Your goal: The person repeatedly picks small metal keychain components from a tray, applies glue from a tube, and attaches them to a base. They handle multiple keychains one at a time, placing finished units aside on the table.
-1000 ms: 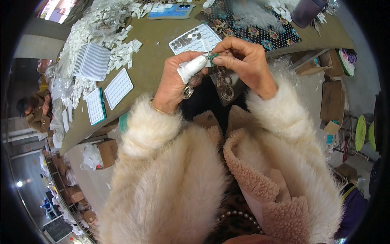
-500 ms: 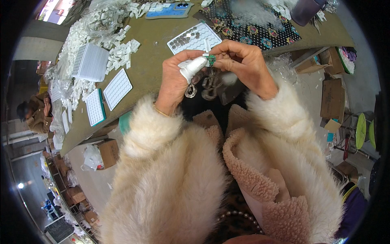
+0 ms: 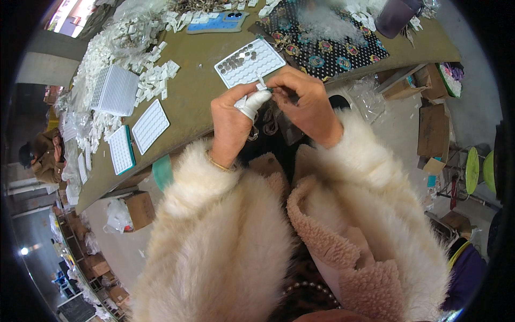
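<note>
My left hand (image 3: 232, 119), its thumb wrapped in white tape, meets my right hand (image 3: 303, 99) just above the table's near edge. Both pinch one small white part (image 3: 261, 86) between their fingertips. Metal rings hang below my hands over my lap; what holds them is hidden. Right behind my fingers lies a white dimpled tray (image 3: 250, 62) with several round dark pieces in its upper cells. Fluffy cream sleeves cover both forearms.
A long olive table (image 3: 198, 91) carries heaps of small white parts (image 3: 134, 37), a stack of white trays (image 3: 115, 89), more flat trays (image 3: 149, 125), a blue tray (image 3: 214, 22) and a dotted black cloth (image 3: 327, 48). Cardboard boxes (image 3: 433, 134) stand on the floor. Another person (image 3: 45, 158) sits at far left.
My hands have risen slightly toward the dimpled tray and closed together on the small white part. The hanging metal rings swung under my hands.
</note>
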Demonstrator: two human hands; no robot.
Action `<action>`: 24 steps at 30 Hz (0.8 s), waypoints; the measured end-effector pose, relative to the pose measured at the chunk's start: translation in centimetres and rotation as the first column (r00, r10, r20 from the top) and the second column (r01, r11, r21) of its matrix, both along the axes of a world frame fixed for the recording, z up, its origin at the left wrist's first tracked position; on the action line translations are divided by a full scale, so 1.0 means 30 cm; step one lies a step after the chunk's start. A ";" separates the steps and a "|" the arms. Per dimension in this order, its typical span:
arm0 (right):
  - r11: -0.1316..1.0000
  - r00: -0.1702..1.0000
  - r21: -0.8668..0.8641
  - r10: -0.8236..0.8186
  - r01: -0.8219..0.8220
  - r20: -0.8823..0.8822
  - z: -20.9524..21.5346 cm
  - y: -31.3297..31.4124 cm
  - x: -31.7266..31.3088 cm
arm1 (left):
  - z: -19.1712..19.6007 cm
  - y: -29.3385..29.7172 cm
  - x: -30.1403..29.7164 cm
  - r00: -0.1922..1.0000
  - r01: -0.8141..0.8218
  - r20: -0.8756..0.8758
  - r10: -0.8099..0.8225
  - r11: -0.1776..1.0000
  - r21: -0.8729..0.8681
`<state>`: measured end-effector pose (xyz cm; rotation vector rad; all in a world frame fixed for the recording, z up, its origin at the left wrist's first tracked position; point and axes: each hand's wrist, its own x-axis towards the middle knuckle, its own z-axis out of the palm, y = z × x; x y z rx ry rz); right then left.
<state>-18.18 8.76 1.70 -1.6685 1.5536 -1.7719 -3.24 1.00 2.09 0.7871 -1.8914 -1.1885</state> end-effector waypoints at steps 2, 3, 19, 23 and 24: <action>0.995 0.992 -0.049 -0.086 0.082 -0.091 -0.005 -0.001 0.016 | -0.013 0.016 -0.010 0.997 -0.069 0.021 0.070 0.997 -0.014; 0.991 0.984 -0.060 -0.128 0.121 -0.122 -0.008 -0.003 0.025 | -0.021 0.023 -0.017 0.996 -0.084 0.000 0.084 0.996 -0.031; 0.869 0.865 0.113 -0.451 0.482 -0.218 -0.057 -0.112 -0.309 | 0.026 -0.056 0.020 0.923 0.219 -0.385 0.020 0.793 0.568; 0.946 0.934 -0.209 -0.291 0.248 -0.208 -0.006 -0.089 -0.201 | 0.040 -0.023 0.001 0.963 0.142 -0.268 -0.019 0.881 0.450; 0.987 0.992 -0.133 -0.098 0.087 -0.081 0.006 -0.079 -0.158 | 0.043 -0.017 -0.004 0.973 0.122 -0.228 -0.030 0.908 0.401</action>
